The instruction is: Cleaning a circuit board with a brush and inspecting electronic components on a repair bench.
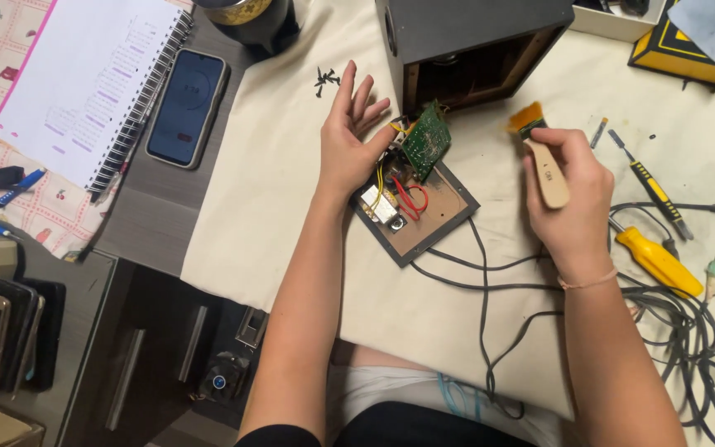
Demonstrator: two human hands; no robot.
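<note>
On the cloth-covered surface [291,207], you are propping the green circuit board [425,141] upright off its back panel [432,217] with your left hand [349,141], fingers spread open, exposing its face. Your right hand [568,194] is closing its grip around the brush [539,161], bristles pointing toward the board.

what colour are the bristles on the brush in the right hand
Orange-tan bristles on the brush, gripped by the right hand; seen in the head view.

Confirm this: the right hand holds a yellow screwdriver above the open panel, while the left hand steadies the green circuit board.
Not quite. In the head view the right hand holds a small brush, not the yellow screwdriver, which lies on the cloth. The left hand does steady the green circuit board.
</note>
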